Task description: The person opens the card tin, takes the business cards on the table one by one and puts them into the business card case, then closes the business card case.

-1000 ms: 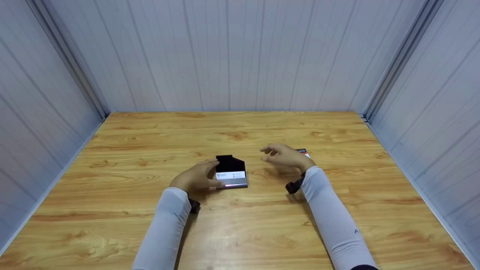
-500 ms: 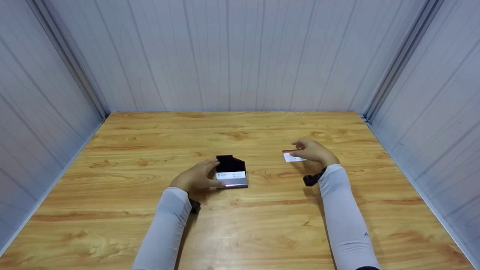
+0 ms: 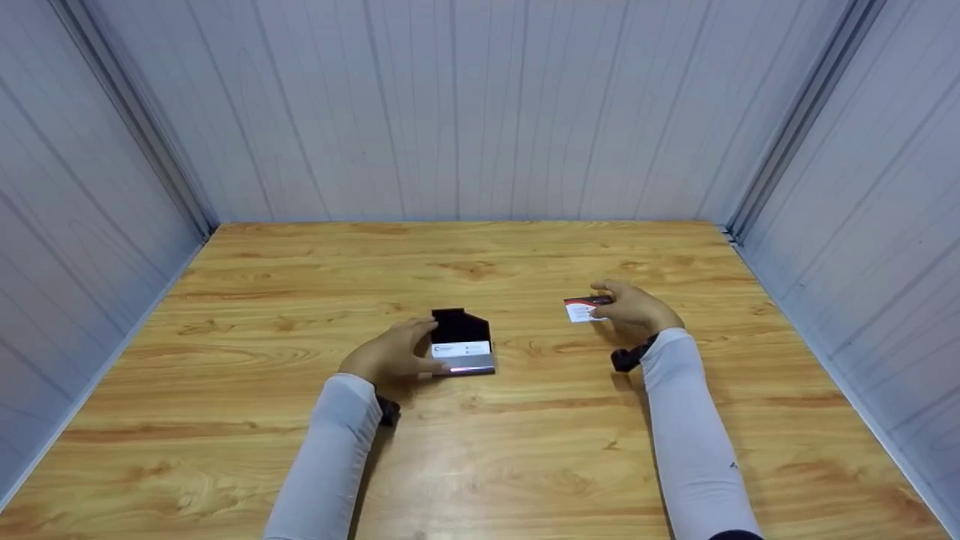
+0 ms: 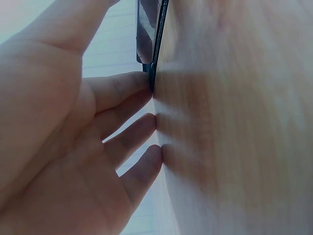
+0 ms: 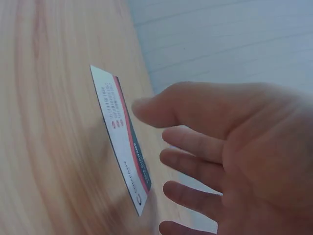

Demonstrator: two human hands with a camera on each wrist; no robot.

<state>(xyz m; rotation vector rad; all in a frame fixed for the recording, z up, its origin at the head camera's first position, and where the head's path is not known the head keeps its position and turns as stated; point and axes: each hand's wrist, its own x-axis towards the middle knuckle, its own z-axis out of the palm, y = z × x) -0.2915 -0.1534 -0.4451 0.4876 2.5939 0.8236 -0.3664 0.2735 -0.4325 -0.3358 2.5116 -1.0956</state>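
Observation:
A business card case point(image 3: 472, 363) lies on the wooden table with its black-lined lid point(image 3: 461, 328) raised. White cards point(image 3: 461, 349) show inside it. My left hand point(image 3: 390, 350) holds the case at its left side, the thumb on the front edge and the index finger by the lid; other fingertips rest on the table in the left wrist view. To the right, a business card point(image 5: 117, 132) with a red and dark band is on the table. My right hand point(image 3: 636, 307) hovers beside and partly over that card, fingers loosely spread, holding nothing; a gap separates thumb and card.
The wood-grain table point(image 3: 465, 450) reaches a panelled back wall point(image 3: 465, 112). Similar panels point(image 3: 885, 225) stand at both sides. Black bands with small devices sit on both wrists.
My right hand has moved right, from near the case to the business card, and in the last half second has drawn back slightly, uncovering more of the card. The left hand stays put.

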